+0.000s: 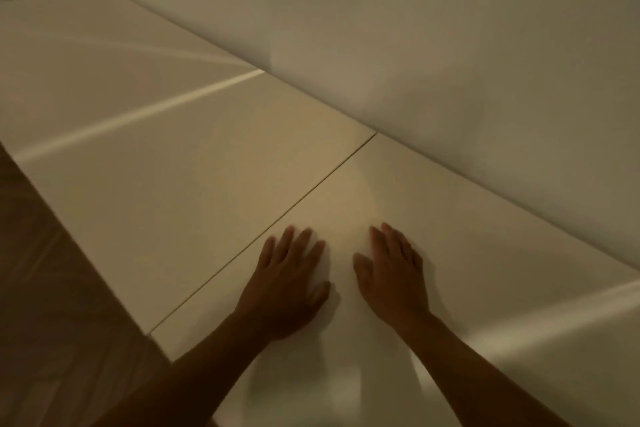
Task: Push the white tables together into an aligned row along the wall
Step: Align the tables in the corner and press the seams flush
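Head view. Left hand (287, 282) and right hand (393, 276): both lying palm-down, fingers (304, 239) spread apart and gripping nothing, pressing on the nearest white table (485, 253) close to its left edge. Middle table (207, 163): sitting just beside it, a hairline seam (277, 218) showing between them. Far table (86, 55): joining at a brighter seam. Wall (450, 28): running along all back edges. Step appears to be closing and aligning; next likely calling for squaring the front edges. Floor (52, 270): lying open at the front left.
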`<state>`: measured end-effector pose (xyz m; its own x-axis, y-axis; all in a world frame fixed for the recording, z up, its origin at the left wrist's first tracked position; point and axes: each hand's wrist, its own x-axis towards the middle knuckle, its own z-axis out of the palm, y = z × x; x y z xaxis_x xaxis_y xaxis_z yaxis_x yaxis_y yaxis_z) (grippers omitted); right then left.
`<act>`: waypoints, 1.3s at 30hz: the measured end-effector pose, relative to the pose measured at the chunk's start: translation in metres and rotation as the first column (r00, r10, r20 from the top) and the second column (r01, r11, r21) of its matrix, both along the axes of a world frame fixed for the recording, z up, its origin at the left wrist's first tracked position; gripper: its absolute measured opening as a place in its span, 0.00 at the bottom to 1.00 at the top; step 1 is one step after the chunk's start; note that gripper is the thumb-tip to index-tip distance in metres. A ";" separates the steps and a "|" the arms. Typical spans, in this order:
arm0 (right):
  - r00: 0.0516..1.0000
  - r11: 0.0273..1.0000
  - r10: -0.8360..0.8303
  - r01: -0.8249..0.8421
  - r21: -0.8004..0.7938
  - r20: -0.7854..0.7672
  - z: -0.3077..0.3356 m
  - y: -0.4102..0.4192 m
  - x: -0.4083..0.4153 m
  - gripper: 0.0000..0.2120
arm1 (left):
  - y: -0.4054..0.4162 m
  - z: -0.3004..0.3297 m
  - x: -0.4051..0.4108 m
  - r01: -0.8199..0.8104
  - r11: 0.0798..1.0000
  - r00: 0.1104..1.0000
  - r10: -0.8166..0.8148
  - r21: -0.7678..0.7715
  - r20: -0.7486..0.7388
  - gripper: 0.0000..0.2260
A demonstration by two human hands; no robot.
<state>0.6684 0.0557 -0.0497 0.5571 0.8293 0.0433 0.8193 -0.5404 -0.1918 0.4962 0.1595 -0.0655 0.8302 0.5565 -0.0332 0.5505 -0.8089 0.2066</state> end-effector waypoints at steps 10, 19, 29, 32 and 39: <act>0.989 0.995 -0.089 0.084 0.047 0.119 -0.014 0.085 0.114 0.27 | 0.057 0.011 0.165 0.097 0.993 0.995 -0.097 -0.061 -0.003 0.26; 0.953 0.964 -0.259 0.266 -0.024 0.156 -0.003 0.119 0.207 0.22 | 0.093 0.014 0.262 0.218 0.971 0.969 -0.203 -0.098 0.138 0.23; 0.920 0.913 -0.367 0.385 -0.133 0.141 -0.014 0.161 0.236 0.19 | 0.170 0.008 0.364 0.381 0.923 0.912 -0.368 -0.045 0.182 0.22; 0.908 0.907 -0.392 0.408 -0.105 0.147 -0.016 0.164 0.233 0.17 | 0.178 0.002 0.361 0.411 0.911 0.905 -0.404 -0.027 0.129 0.26; 0.898 0.899 -0.426 0.434 -0.061 0.109 -0.014 0.167 0.218 0.17 | 0.184 0.000 0.351 0.462 0.887 0.868 -0.456 0.018 0.196 0.25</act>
<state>0.8863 0.2225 -0.0635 0.8569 0.5128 0.0527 0.5154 -0.8542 -0.0680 0.8476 0.3436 -0.0650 0.9837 0.1127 0.1402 0.0670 -0.9528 0.2962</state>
